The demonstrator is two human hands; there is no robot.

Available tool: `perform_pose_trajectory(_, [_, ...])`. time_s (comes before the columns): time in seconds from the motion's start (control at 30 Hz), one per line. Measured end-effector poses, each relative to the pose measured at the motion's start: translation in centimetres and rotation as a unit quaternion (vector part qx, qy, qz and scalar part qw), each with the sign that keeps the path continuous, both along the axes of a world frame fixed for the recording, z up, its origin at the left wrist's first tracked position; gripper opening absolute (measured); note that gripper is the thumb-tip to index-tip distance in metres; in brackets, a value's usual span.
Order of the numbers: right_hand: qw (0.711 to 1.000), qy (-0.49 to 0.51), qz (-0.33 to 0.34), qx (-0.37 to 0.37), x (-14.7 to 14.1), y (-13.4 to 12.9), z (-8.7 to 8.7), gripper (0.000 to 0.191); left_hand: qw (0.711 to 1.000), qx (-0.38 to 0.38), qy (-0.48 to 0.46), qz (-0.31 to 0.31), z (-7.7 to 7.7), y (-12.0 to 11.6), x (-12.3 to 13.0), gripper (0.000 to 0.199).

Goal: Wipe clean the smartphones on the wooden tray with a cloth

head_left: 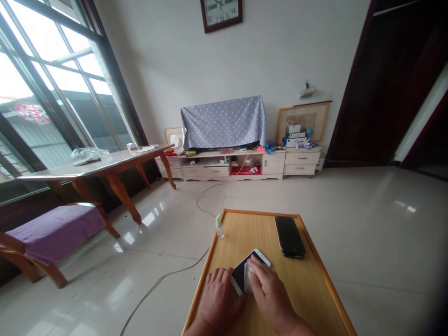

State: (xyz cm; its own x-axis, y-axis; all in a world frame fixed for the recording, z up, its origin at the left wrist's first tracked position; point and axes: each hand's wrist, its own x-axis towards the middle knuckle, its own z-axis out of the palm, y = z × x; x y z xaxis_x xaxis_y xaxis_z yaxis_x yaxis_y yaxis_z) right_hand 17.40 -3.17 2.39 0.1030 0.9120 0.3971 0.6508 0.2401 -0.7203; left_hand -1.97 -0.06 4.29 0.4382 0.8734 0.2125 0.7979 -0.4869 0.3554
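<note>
A white smartphone (pixel 239 277) with a dark screen lies at a slant on the small wooden table (pixel 245 228). My left hand (pixel 217 295) steadies the phone by its left side, fingers along the edge and thumb near the lower corner. In my right hand (pixel 271 291) is a folded white wipe (pixel 247 278), pressed against the screen. The fingers cover part of both wipe and phone. Farther back on the right of the tabletop lies a black smartphone (pixel 290 236). A small clear spray bottle (pixel 219 227) with a pale green top stands upright at the far left corner.
The small table has a raised orange-brown rim (pixel 325 275). A cable (pixel 164 276) runs over the tiled floor on its left. Beyond stand a low TV cabinet (pixel 275 164), a dining table (pixel 101 164) and a chair with a purple cover (pixel 59 228).
</note>
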Motion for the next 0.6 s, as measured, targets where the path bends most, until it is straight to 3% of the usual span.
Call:
perform_pose_trajectory(0.1, [0.990, 0.126, -0.059, 0.004, 0.9, 0.5, 0.6, 0.042, 1.000, -0.002, 0.010, -0.009, -0.1, 0.1, 0.0, 0.052])
perform_pose_trajectory(0.2, [0.984, 0.157, -0.084, 0.013, 1.0, 0.3, 1.0, 0.040, 1.000, 0.004, 0.010, -0.016, -0.2, 0.3, -0.1, 0.051])
perform_pose_trajectory(0.4, [0.999, 0.036, -0.016, 0.015, -0.8, 0.1, 0.4, 0.034, 1.000, 0.003, 0.019, -0.020, -0.2, 0.4, -0.1, 0.050])
perform_pose_trajectory(0.6, [0.991, -0.129, -0.021, -0.036, -0.2, 2.3, -1.4, 0.030, 1.000, -0.013, 0.008, -0.010, 0.3, 0.2, -0.2, 0.047])
